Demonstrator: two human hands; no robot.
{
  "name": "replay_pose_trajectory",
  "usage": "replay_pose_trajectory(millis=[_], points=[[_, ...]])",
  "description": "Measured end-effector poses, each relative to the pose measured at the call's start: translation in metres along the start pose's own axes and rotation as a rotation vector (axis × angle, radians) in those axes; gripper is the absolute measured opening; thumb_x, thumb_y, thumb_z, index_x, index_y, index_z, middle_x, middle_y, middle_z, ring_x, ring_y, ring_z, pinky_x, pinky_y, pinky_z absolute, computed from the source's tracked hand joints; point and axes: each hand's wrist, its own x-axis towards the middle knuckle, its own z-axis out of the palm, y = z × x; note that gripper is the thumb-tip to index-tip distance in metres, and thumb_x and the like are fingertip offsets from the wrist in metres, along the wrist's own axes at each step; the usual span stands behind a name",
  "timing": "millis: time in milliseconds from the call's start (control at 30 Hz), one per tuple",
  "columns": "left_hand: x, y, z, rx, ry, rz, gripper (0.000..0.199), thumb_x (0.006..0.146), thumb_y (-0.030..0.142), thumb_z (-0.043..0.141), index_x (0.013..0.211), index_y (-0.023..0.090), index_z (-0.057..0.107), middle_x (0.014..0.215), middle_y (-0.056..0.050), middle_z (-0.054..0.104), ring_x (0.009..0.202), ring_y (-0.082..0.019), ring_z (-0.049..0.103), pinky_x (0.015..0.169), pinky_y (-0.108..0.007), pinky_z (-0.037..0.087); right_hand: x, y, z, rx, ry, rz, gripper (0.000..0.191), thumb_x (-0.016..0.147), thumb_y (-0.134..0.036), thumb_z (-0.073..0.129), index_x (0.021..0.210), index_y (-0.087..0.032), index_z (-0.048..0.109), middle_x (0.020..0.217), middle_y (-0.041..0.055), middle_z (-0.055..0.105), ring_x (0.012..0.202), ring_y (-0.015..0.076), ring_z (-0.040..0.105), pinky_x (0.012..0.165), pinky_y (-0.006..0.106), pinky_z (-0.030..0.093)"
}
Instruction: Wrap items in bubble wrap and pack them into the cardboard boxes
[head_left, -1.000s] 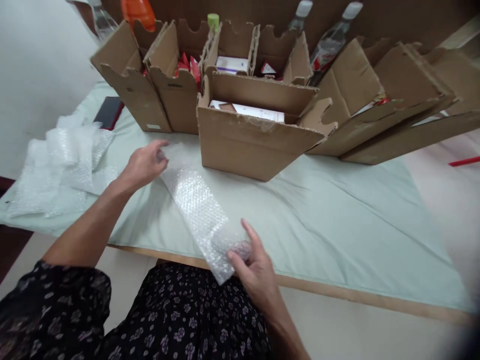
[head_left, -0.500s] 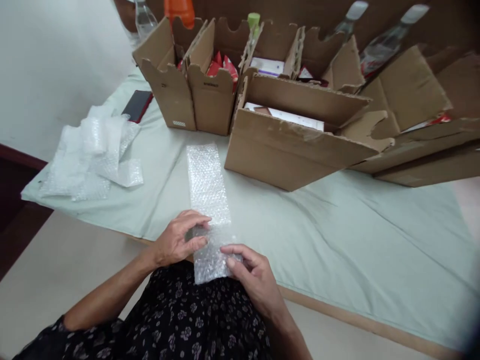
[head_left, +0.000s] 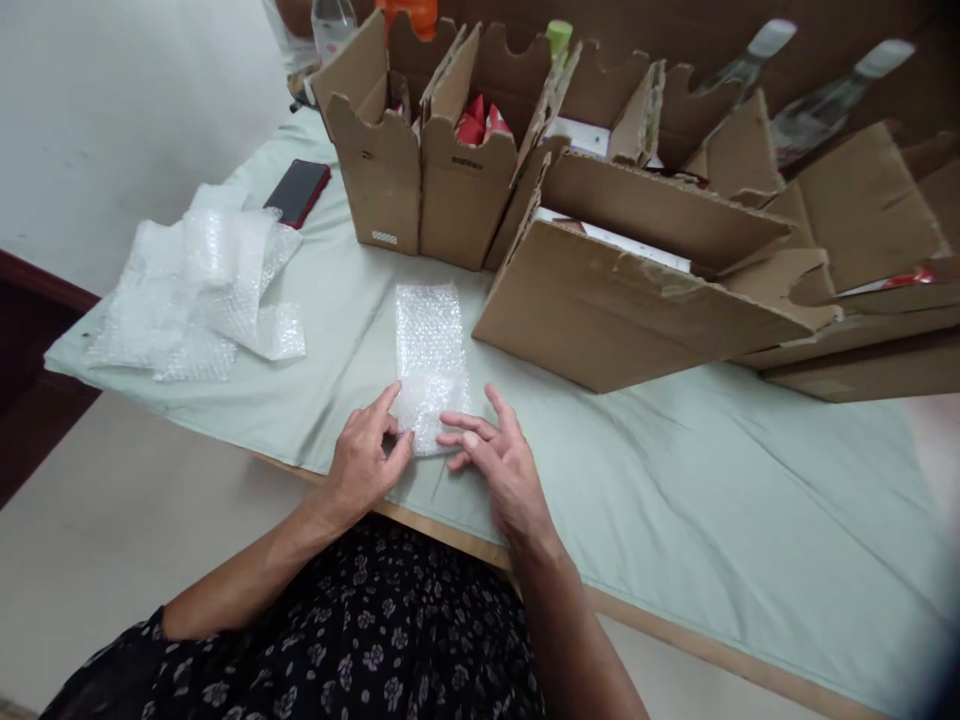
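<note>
a pale wall stands to your left, and the bench in front of you is covered with a light green cloth. both your hands are down on a strip of bubble wrap lying flat near the front edge of the bench, its far end pointing toward the cardboard boxes. your left hand has its fingers curled at the near end of the strip, where the wrap bunches into a small roll; the grip there looks narrow, closed about the roll's left side. your right hand lies with fingers spread and nearly flat, the fingertips pressing the roll's right side rather than clasping it. what the roll hides, you cannot tell.

to the left, well apart from the strip, sits a loose heap of bubble wrap, with a dark phone just beyond it. a large open carton stands just right of the strip's far end, and two narrow upright cartons stand behind, red packets showing in one. bottles lean at the back.
</note>
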Motion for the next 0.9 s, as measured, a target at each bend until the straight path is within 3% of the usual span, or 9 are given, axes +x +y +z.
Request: replay_pose_trajectory(millis=[67,167,233,333,467,600,667,800,900], points=[[0.000,-0.002,0.000,0.056,0.004,0.023,0.063,0.093,0.021,0.059,0.153,0.019,0.041,0.074,0.002,0.065,0.078,-0.021,0.066,0.084,-0.039,0.053,-0.007,-0.001,-0.005,-0.238,0.072,-0.144,0.070,0.098,-0.037,0.060,0.161,-0.027,0.031,0.120,0.0104,0.075,0.096,0.0220,0.073,0.078,0.039,0.060],[0.003,-0.005,-0.001,0.090,-0.030,0.035,0.069,0.093,0.023,0.062,0.156,0.019,0.036,0.075,0.002,0.066,0.077,-0.021,0.065,0.083,-0.039,0.051,-0.011,-0.001,-0.011,-0.723,0.083,-0.426,0.040,0.097,-0.022,0.056,0.136,-0.028,0.063,0.122,0.0097,0.074,0.113,0.0262,0.067,0.095,0.048,0.055],[0.005,-0.007,-0.001,0.102,-0.042,0.044,0.070,0.092,0.024,0.064,0.156,0.019,0.035,0.076,0.002,0.067,0.077,-0.021,0.065,0.084,-0.039,0.051,-0.008,0.002,-0.012,-0.996,0.024,-0.533,0.036,0.093,-0.015,0.056,0.125,-0.026,0.069,0.132,0.0111,0.070,0.127,0.0305,0.061,0.100,0.052,0.052],[0.008,-0.010,-0.001,0.131,-0.051,0.048,0.069,0.092,0.023,0.065,0.155,0.019,0.038,0.076,0.001,0.068,0.077,-0.021,0.065,0.083,-0.039,0.049,0.000,0.011,-0.009,-1.219,-0.020,-0.571,0.040,0.091,-0.010,0.054,0.126,-0.024,0.069,0.143,0.0119,0.065,0.135,0.0329,0.055,0.100,0.052,0.050],[0.009,-0.008,-0.009,0.199,-0.060,0.047,0.059,0.092,0.027,0.067,0.147,0.020,0.048,0.082,-0.002,0.069,0.082,-0.024,0.065,0.082,-0.040,0.050,0.005,0.019,-0.006,-1.307,-0.002,-0.610,0.038,0.093,-0.008,0.053,0.123,-0.025,0.070,0.141,0.0107,0.067,0.133,0.0312,0.057,0.099,0.050,0.050],[0.003,0.003,-0.025,0.177,-0.053,0.195,0.053,0.090,0.039,0.072,0.138,0.021,0.058,0.131,-0.016,0.065,0.120,-0.033,0.061,0.102,-0.050,0.048,-0.002,0.008,-0.007,-1.289,-0.023,-0.644,0.032,0.095,-0.009,0.053,0.117,-0.023,0.072,0.139,0.0108,0.069,0.134,0.0318,0.057,0.100,0.050,0.049],[-0.003,0.008,-0.032,0.103,-0.116,0.306,0.049,0.088,0.040,0.076,0.131,0.022,0.063,0.139,-0.016,0.062,0.131,-0.036,0.055,0.109,-0.055,0.044,-0.008,-0.003,-0.008,-1.229,-0.067,-0.637,0.030,0.097,-0.012,0.052,0.115,-0.023,0.073,0.131,0.0096,0.073,0.131,0.0306,0.060,0.101,0.050,0.048],[-0.013,0.011,-0.032,-0.044,-0.119,0.302,0.023,0.093,0.022,0.067,0.116,0.024,0.070,0.104,-0.007,0.077,0.106,-0.028,0.068,0.096,-0.048,0.051,-0.015,-0.016,-0.010,-1.076,-0.153,-0.539,0.027,0.099,-0.017,0.052,0.113,-0.023,0.074,0.105,0.0070,0.079,0.102,0.0252,0.070,0.096,0.047,0.050],[-0.013,0.010,-0.027,-0.088,-0.090,0.208,0.018,0.096,0.019,0.063,0.112,0.020,0.070,0.089,-0.005,0.076,0.083,-0.021,0.068,0.080,-0.039,0.054,-0.015,-0.012,-0.011,-1.013,-0.132,-0.481,0.025,0.100,-0.024,0.054,0.116,-0.022,0.074,0.102,0.0077,0.079,0.093,0.0242,0.071,0.091,0.044,0.052]])
